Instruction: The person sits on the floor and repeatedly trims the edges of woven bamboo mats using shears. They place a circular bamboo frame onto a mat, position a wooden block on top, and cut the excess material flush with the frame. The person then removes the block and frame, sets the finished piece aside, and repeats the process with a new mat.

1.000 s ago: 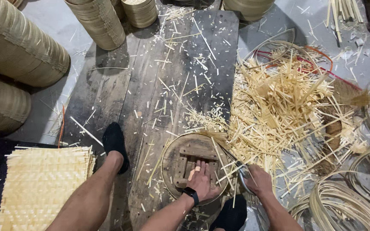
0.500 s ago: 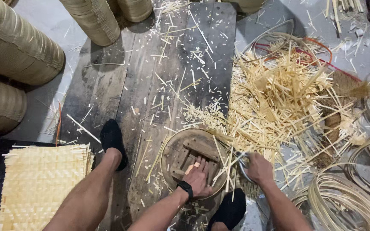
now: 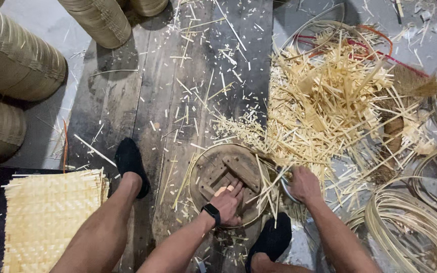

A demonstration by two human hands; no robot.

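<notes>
Left hand (image 3: 227, 203) pressed flat, fingers spread, on the round wooden form (image 3: 227, 178), which lies on the dark plank floor (image 3: 153, 96) between two black-socked feet. Black wrist device (image 3: 211, 213) strapped just behind that hand. Thin bamboo strips (image 3: 268, 188) sticking up around the right edge of the form, bunched between the two hands. Right hand (image 3: 304, 184) just right of the form, clenched around a metal tool (image 3: 285, 182), probably shears, its blades at the strips; exact kind hard to tell.

Up and right of the form, a big loose heap of pale bamboo offcuts (image 3: 330, 101), spilling over red-edged hoops. Farther right of the form, coiled bamboo rings (image 3: 410, 222) stacked on the floor. Left of the form, beyond the left leg, a flat woven bamboo mat (image 3: 46, 217). Up and left of the form, well apart, stacks of woven baskets (image 3: 13, 60) lying on their sides. Short splinters scattered across the planks above the form.
</notes>
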